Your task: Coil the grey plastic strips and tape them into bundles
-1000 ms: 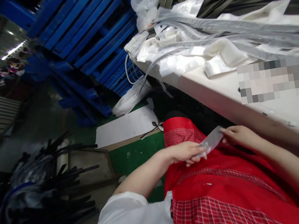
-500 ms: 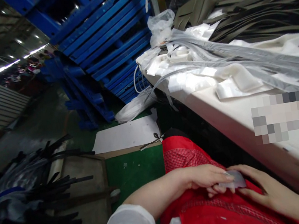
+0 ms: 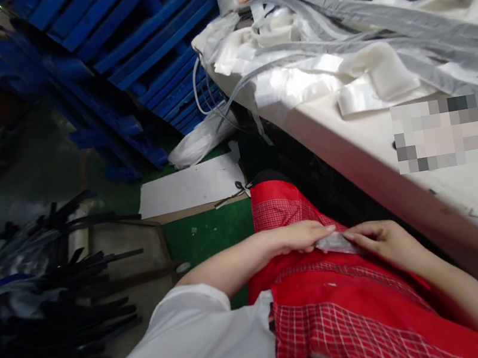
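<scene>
Leftmost, a heap of black strips (image 3: 57, 292) lies beside my seat, too many and too tangled to count; behind it lean blue pallets (image 3: 138, 31), at least two stacks, the farther one dim; on the green floor lie one white cardboard sheet (image 3: 190, 187) and, at its right edge, one pair of scissors (image 3: 235, 195).

Centre: my left hand (image 3: 300, 236) lies palm down on my red apron (image 3: 344, 301), fingers stretched flat and gripping nothing, its fingertips pressing the left end of one small grey reflective piece (image 3: 336, 243); my right hand (image 3: 382, 240), fingers half curled, meets the right end of that piece with thumb and forefinger; whether it pinches or merely presses I cannot tell. Two hands, one piece.

Right: one white table (image 3: 352, 146) carries grey reflective strips (image 3: 380, 38) and white fabric pieces (image 3: 386, 80), both beyond counting; several strips hang over the near corner.

Risks, as I judge them: the piece looks slick and sits on a sloping lap, so easing either hand could let it slide to the floor; a raised elbow could catch the hanging strips and drag the pile down; the scissors lie close to my knee and could be kicked.
</scene>
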Tool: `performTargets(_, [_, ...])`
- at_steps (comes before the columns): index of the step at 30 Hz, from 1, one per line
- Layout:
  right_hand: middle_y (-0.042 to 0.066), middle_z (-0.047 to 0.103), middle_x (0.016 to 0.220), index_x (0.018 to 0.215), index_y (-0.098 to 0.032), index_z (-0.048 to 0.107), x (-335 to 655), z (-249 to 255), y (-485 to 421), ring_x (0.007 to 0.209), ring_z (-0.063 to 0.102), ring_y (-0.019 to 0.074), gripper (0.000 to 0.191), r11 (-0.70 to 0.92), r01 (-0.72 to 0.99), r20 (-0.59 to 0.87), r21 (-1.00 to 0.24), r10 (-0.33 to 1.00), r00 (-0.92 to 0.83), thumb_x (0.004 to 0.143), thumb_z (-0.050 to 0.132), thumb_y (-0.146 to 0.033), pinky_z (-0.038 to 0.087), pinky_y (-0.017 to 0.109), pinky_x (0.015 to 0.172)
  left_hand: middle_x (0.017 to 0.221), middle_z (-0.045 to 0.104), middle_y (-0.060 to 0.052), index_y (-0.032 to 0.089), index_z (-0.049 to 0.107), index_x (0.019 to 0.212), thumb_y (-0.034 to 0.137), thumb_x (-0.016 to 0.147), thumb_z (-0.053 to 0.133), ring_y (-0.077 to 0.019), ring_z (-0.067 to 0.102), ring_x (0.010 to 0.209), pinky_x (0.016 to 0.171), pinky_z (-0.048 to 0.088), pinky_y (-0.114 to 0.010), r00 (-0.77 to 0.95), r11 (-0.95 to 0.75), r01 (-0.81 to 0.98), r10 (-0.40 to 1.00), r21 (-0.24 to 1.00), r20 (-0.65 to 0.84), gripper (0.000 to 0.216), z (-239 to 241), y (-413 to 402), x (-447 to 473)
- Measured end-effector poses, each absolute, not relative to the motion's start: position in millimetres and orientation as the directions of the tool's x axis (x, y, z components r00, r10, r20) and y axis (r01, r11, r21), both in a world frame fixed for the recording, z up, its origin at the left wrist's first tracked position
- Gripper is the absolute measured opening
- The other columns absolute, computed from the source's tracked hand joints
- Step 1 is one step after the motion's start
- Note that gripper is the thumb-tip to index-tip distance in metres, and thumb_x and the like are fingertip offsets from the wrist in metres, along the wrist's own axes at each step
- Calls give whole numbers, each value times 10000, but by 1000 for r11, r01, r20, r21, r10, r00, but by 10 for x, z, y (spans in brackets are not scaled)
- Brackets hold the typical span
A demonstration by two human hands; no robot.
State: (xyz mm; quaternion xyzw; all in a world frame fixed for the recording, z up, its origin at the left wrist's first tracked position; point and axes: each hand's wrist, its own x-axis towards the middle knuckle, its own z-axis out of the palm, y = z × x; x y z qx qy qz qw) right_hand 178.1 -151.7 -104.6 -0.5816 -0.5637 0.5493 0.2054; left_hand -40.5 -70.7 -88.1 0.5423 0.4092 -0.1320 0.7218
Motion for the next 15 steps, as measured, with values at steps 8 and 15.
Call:
performTargets(8, [92, 754, 947, 970, -198, 773, 1683, -1006, -1506, 839, 681, 258, 414, -155, 477, -313, -865, 909, -273, 901, 497, -499, 515, 334, 759, 448, 331, 97, 178, 614, 869, 758, 783, 455, -70, 264, 371, 391, 172, -214, 677, 338, 609, 251, 718, -692, 607, -966, -799, -342])
performTargets(15, [105, 679, 1154, 1196, -188, 654, 1800, -947, -1534, 1032, 628, 257, 432, -47, 401, -221, -915, 889, -401, 893, 539, -475, 481, 361, 929, 455, 358, 72, 130, 640, 731, 709, 822, 467, -52, 253, 380, 402, 166, -217, 827, 498, 480, 19, 723, -562, 612, -645, -774, -346])
